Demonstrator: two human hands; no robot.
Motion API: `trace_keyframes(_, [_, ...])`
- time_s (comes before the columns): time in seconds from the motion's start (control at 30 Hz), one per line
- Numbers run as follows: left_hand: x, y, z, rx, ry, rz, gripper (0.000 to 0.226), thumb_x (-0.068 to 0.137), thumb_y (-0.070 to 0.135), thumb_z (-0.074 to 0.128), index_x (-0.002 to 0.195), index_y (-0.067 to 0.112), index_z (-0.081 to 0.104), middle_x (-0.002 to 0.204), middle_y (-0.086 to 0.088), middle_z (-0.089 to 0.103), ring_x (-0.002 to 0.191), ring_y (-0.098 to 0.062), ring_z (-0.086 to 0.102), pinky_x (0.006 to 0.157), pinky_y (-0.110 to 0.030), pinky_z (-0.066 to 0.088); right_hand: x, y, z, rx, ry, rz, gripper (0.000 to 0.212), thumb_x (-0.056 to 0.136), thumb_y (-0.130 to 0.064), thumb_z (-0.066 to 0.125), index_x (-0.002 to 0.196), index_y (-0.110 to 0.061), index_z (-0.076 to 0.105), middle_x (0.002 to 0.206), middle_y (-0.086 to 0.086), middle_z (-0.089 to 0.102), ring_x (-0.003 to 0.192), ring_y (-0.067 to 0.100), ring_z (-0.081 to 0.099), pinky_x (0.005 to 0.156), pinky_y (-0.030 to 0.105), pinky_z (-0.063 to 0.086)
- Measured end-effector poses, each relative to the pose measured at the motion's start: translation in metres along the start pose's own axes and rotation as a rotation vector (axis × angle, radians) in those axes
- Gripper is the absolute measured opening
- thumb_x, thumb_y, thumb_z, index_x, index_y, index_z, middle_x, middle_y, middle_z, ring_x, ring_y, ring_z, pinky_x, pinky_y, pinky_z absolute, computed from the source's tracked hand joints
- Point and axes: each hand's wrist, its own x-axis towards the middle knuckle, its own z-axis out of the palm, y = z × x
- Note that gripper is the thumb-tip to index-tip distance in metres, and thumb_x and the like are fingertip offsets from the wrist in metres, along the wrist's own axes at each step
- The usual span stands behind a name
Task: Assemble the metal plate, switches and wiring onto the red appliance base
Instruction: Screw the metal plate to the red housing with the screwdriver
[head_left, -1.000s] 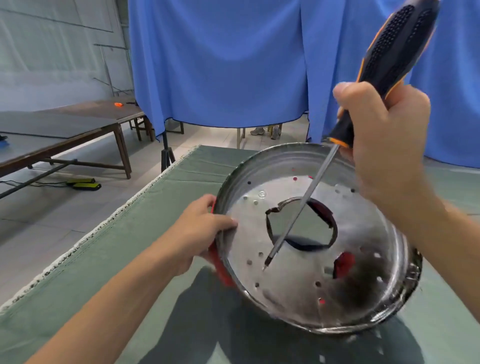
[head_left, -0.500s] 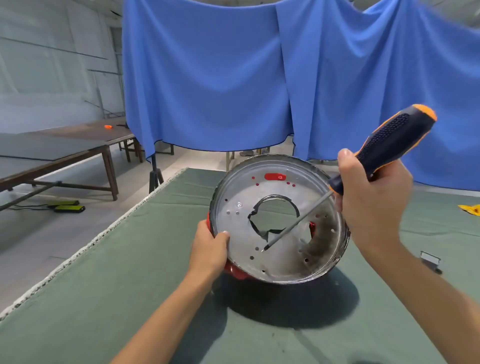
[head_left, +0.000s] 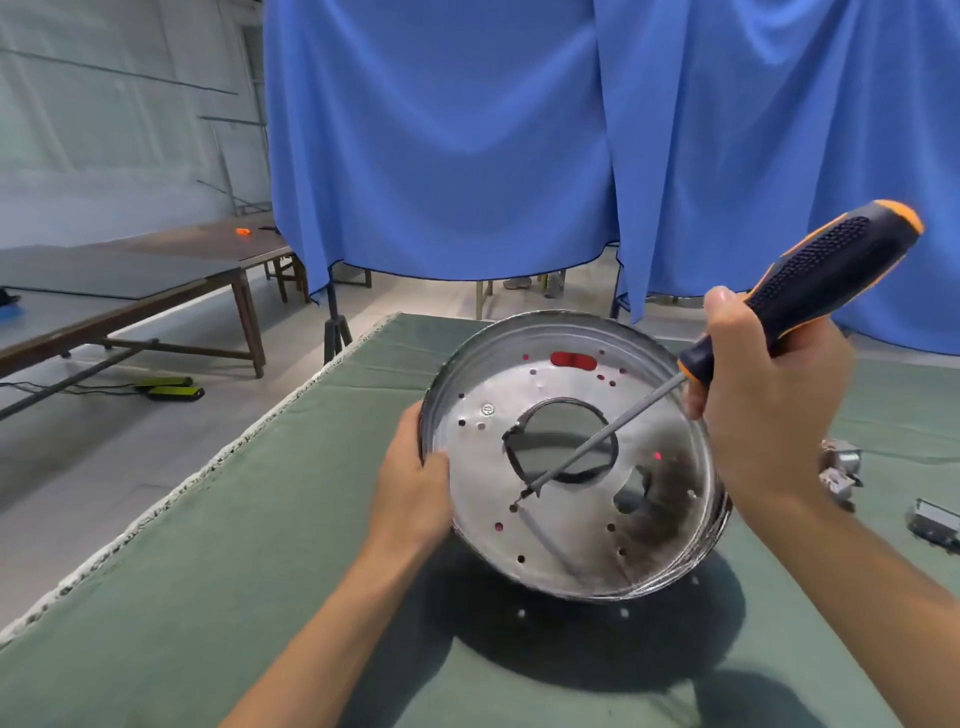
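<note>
A round metal plate with a big centre hole and several small holes sits tilted toward me above the green table. Red of the appliance base shows through a slot near its top rim; the rest of the base is hidden behind the plate. My left hand grips the plate's left rim, thumb inside. My right hand holds a black and orange screwdriver. Its shaft crosses the centre hole and its tip meets a small hole at the lower left of the plate.
Two small metal switch parts lie on the green cloth table at the right. The table's left edge runs diagonally. Blue curtains hang behind. Brown tables stand far left.
The plate and base came down from close to my face and now sit lower, over the table. The screwdriver's tip moved to a hole at the plate's lower left.
</note>
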Motion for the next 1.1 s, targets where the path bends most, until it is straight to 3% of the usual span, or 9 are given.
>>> trace_keyframes(0.1, [0.000, -0.001, 0.002, -0.025, 0.007, 0.065, 0.048, 0.089, -0.004, 0.043, 0.122, 0.030, 0.053, 0.107, 0.023, 0.061, 0.099, 0.008, 0.057, 0.086, -0.019, 0.046, 0.000, -0.001, -0.001, 0.030, 0.010, 0.008, 0.030, 0.085, -0.019, 0.055, 0.057, -0.013, 0.044, 0.041, -0.008, 0.051, 0.029, 0.012, 0.040, 0.036, 0.016, 0.031])
trace_keyframes(0.2, [0.000, 0.001, 0.001, -0.092, -0.006, 0.050, 0.049, 0.086, -0.006, 0.044, 0.111, 0.034, 0.057, 0.099, 0.023, 0.066, 0.089, 0.008, 0.060, 0.076, -0.010, 0.048, 0.003, -0.004, -0.002, 0.068, 0.012, 0.017, 0.029, 0.084, -0.019, 0.055, 0.059, -0.013, 0.043, 0.042, -0.008, 0.049, 0.029, 0.015, 0.037, 0.035, 0.017, 0.030])
trace_keyframes(0.3, [0.014, 0.005, -0.003, -0.145, -0.045, -0.140, 0.042, 0.083, -0.011, 0.042, 0.096, 0.024, 0.062, 0.079, 0.008, 0.068, 0.065, -0.006, 0.062, 0.052, -0.019, 0.048, 0.006, -0.006, -0.004, 0.080, 0.025, 0.021, 0.028, 0.084, -0.018, 0.055, 0.060, -0.012, 0.043, 0.042, -0.008, 0.047, 0.030, 0.015, 0.036, 0.035, 0.018, 0.030])
trace_keyframes(0.43, [0.044, 0.004, -0.018, -0.061, -0.301, -0.445, 0.030, 0.087, -0.004, 0.042, 0.099, 0.015, 0.063, 0.091, -0.017, 0.059, 0.072, -0.028, 0.055, 0.044, -0.027, 0.044, 0.012, -0.010, -0.009, 0.086, 0.056, 0.040, 0.028, 0.084, -0.019, 0.054, 0.060, -0.012, 0.044, 0.043, -0.010, 0.047, 0.029, 0.014, 0.036, 0.034, 0.017, 0.030])
trace_keyframes(0.57, [0.068, 0.005, -0.024, 0.178, -0.696, -0.449, 0.034, 0.087, 0.000, 0.044, 0.109, 0.014, 0.065, 0.093, -0.016, 0.066, 0.081, -0.031, 0.061, 0.066, -0.037, 0.050, 0.020, -0.014, -0.015, 0.112, 0.066, 0.059, 0.030, 0.084, -0.019, 0.054, 0.056, -0.015, 0.044, 0.042, -0.010, 0.046, 0.030, 0.014, 0.035, 0.035, 0.017, 0.029])
trace_keyframes(0.7, [0.083, 0.024, -0.009, 0.398, -1.018, -0.392, 0.032, 0.091, 0.002, 0.049, 0.111, 0.021, 0.064, 0.075, 0.004, 0.072, 0.062, -0.009, 0.066, 0.053, -0.020, 0.051, 0.023, -0.015, -0.017, 0.099, 0.072, 0.073, 0.031, 0.084, -0.019, 0.055, 0.055, -0.017, 0.045, 0.042, -0.010, 0.046, 0.030, 0.014, 0.034, 0.035, 0.017, 0.028])
trace_keyframes(0.77, [0.085, 0.031, 0.004, 0.513, -1.137, -0.373, 0.033, 0.092, 0.004, 0.051, 0.113, 0.025, 0.064, 0.085, -0.001, 0.070, 0.070, -0.013, 0.065, 0.063, -0.026, 0.056, 0.022, -0.014, -0.016, 0.081, 0.068, 0.093, 0.028, 0.083, -0.020, 0.055, 0.057, -0.016, 0.045, 0.042, -0.010, 0.046, 0.031, 0.012, 0.035, 0.035, 0.016, 0.029])
trace_keyframes(0.87, [0.086, 0.040, 0.026, 0.635, -1.178, -0.282, 0.037, 0.092, 0.005, 0.055, 0.121, 0.027, 0.061, 0.117, -0.008, 0.065, 0.098, -0.023, 0.062, 0.091, -0.039, 0.052, 0.019, -0.009, -0.014, 0.047, 0.048, 0.128, 0.024, 0.081, -0.023, 0.056, 0.060, -0.018, 0.048, 0.042, -0.010, 0.047, 0.034, 0.010, 0.040, 0.035, 0.017, 0.030])
trace_keyframes(1.1, [0.082, 0.043, 0.057, 0.776, -0.975, 0.098, 0.044, 0.091, 0.022, 0.061, 0.134, 0.023, 0.054, 0.130, -0.002, 0.058, 0.117, -0.018, 0.053, 0.100, -0.025, 0.037, 0.013, 0.003, -0.012, -0.047, 0.034, 0.138, 0.023, 0.081, -0.025, 0.057, 0.062, -0.016, 0.048, 0.043, -0.006, 0.049, 0.034, 0.008, 0.042, 0.035, 0.016, 0.033])
